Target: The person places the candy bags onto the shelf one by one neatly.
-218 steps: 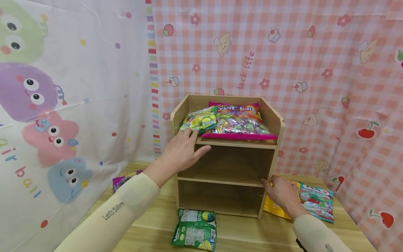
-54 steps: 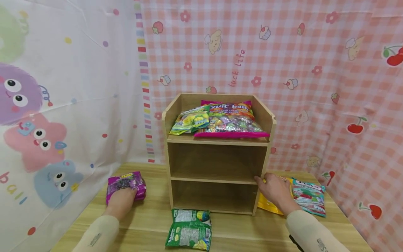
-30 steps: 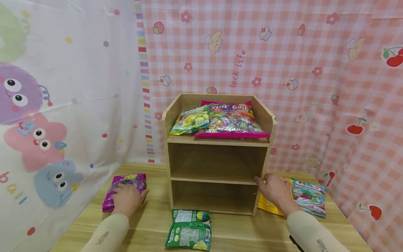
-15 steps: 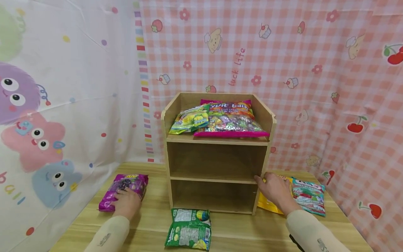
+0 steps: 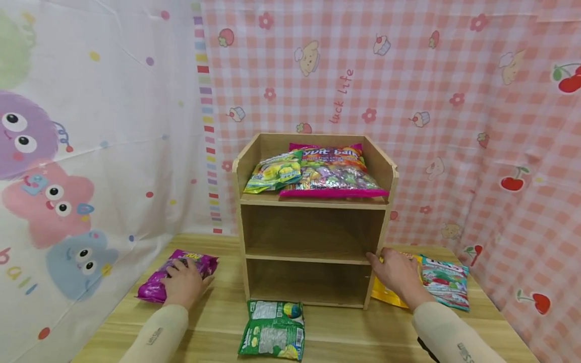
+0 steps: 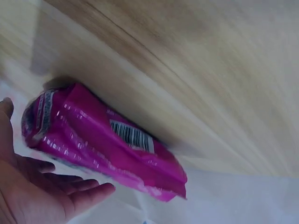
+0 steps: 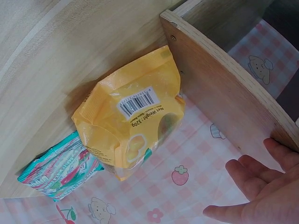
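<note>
My left hand (image 5: 183,282) lies over a purple candy bag (image 5: 152,286) on the left of the table, fingers spread across its top and the thumb apart on the right. In the left wrist view the fingers are fairly straight beside the bag's barcode side. My right hand (image 5: 399,275) is at the right panel of a small wooden shelf (image 5: 313,203), its thumb at the front edge. The right wrist view shows its fingers (image 7: 252,175) extended and loose outside that panel. A yellow candy bag (image 7: 135,109) stands near it, partly hidden by the hand in the head view.
On the shelf's top tier lie a green-yellow candy bag (image 5: 274,173) and a large pink-edged fruit candy bag (image 5: 338,176). In front of the shelf is a green bag (image 5: 273,330). A teal candy bag (image 5: 445,283) lies at the right. Curtains surround the table (image 5: 345,333).
My left hand has left the green-yellow bag on the top tier and come down to the purple bag, which has turned and shifted slightly. The right hand has stayed at the panel.
</note>
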The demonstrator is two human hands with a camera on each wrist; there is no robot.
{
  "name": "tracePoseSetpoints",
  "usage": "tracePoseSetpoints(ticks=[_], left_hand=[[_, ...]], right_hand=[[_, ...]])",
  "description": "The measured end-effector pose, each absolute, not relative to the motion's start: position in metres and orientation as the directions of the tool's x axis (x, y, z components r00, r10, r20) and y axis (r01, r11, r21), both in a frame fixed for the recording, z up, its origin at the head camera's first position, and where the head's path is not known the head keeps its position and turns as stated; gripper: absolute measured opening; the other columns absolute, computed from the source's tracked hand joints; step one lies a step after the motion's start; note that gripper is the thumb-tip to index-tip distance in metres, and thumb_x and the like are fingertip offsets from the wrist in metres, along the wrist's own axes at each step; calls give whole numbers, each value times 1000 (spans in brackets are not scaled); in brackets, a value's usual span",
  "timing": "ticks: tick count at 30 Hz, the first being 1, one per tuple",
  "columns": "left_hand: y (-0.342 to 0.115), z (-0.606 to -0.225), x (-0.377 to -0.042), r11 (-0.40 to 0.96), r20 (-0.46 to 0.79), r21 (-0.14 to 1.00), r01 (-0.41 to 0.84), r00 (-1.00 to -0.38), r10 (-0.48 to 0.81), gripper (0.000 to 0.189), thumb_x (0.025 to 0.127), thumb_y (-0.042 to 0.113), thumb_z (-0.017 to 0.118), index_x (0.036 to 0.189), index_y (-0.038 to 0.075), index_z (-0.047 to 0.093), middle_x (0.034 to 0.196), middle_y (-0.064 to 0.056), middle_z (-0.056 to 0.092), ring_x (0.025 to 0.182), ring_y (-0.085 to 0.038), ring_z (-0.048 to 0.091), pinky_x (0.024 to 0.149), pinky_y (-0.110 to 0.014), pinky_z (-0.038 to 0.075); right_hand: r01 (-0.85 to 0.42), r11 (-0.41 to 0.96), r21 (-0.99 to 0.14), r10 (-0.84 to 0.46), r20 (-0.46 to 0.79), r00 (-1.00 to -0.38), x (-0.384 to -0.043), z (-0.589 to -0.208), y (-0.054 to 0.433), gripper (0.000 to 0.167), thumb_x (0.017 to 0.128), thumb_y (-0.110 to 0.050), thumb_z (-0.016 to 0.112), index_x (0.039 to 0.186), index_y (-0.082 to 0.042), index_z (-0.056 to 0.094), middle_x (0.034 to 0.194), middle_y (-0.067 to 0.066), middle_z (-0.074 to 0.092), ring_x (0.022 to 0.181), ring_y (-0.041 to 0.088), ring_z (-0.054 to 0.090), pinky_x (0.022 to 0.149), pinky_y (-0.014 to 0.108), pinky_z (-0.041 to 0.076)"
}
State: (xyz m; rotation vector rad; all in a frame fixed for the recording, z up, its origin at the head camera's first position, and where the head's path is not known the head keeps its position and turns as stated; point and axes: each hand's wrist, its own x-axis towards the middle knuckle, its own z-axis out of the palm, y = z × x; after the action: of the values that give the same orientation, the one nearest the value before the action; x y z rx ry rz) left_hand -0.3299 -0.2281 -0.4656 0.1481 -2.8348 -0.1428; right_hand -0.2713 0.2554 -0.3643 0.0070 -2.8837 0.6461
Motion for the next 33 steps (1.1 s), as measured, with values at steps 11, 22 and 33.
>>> tracePoseSetpoints(ticks=[11, 22, 33], left_hand=[[-233, -470, -333, 996, 369, 74, -46, -927, -70, 53, 96, 21, 63, 129, -18, 46, 116, -48, 48, 89, -68, 53, 60, -68, 50], [-229, -467, -340, 998, 313, 52, -45, -948, -59, 73, 95, 43, 63, 132, -18, 45, 129, -49, 40, 113, -68, 43, 78, -75, 43], [-223, -471, -353, 1000, 376, 16, -25, -926, -29, 53, 94, 23, 67, 116, -23, 53, 117, -49, 50, 82, -67, 56, 54, -61, 53]], right_hand=[[-50, 906, -421, 36, 193, -981, -271, -366, 255, 41, 101, -41, 50, 88, -4, 60, 75, 4, 59, 93, 43, 60, 98, 73, 18], [-44, 903, -428, 39, 183, -982, -271, -364, 257, 44, 101, -43, 49, 90, -2, 60, 78, 6, 62, 98, 46, 59, 99, 75, 16], [-42, 906, -420, 41, 187, -981, -273, -366, 257, 43, 101, -43, 48, 87, -3, 59, 77, 6, 60, 99, 47, 59, 99, 76, 14]])
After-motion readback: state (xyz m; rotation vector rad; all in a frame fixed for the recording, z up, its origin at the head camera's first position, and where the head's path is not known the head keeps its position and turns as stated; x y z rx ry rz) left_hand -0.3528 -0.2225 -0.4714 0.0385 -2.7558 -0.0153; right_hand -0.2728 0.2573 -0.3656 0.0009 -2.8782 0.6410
